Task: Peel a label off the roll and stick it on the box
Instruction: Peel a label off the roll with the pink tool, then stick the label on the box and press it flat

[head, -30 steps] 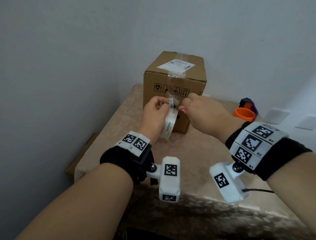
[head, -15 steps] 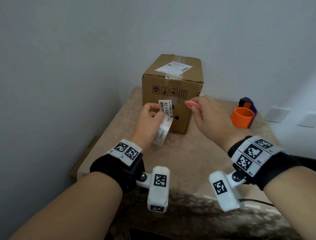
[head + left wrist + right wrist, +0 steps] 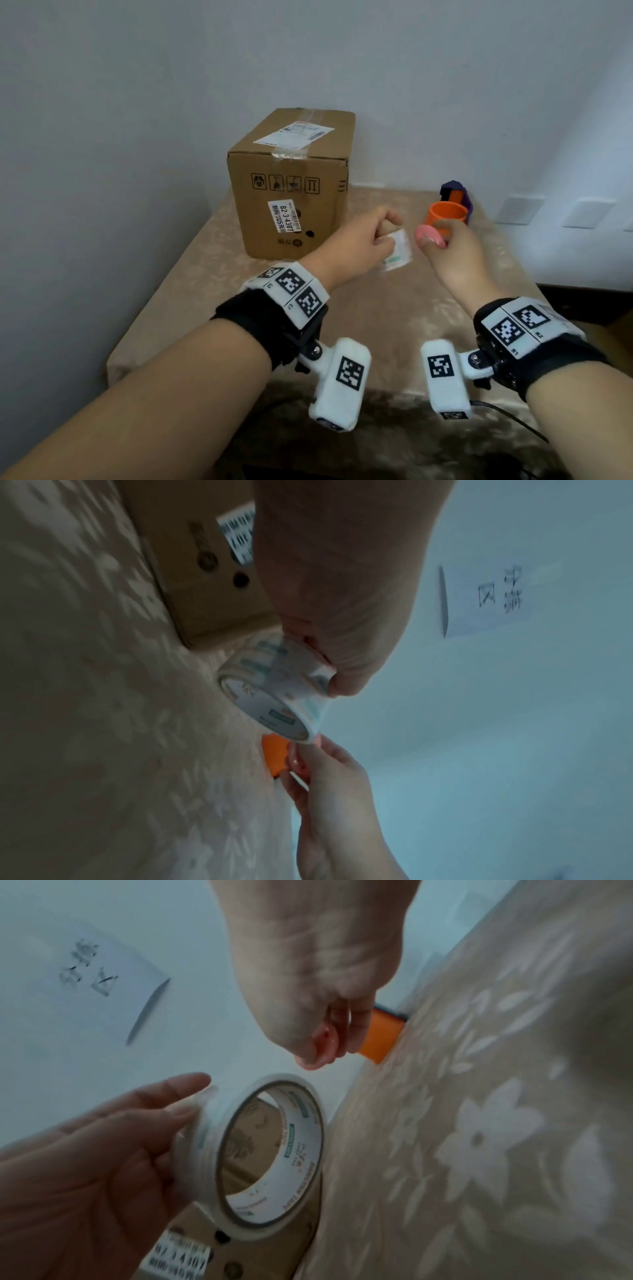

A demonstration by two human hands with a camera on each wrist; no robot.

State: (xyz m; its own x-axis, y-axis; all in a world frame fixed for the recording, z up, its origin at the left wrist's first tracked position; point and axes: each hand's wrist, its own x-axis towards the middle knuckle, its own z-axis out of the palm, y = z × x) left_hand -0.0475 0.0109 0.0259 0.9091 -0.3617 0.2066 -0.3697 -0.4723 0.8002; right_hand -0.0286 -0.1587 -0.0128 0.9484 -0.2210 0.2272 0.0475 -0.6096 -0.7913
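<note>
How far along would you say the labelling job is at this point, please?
One white printed label already sits flat on the front of the cardboard box, so the sticking step looks done. The left hand holds the roll to the right of the box; the right hand, fingers curled, hovers just beside the roll, holding nothing. What seems left is setting the roll down, or peeling another.

A brown cardboard box [image 3: 291,192] is set at the far left of the beige flower-patterned table [image 3: 376,308], against the wall. A white printed label [image 3: 285,215] is stuck on its near face, and a white shipping slip [image 3: 295,133] on its top. The white roll of labels [image 3: 397,251] is held above the table by the left hand [image 3: 349,246], to the right of the box and nearer. The right hand [image 3: 452,253] is found just right of the roll. An orange plastic ring [image 3: 448,216] is placed beyond that hand, at the far right.
</note>
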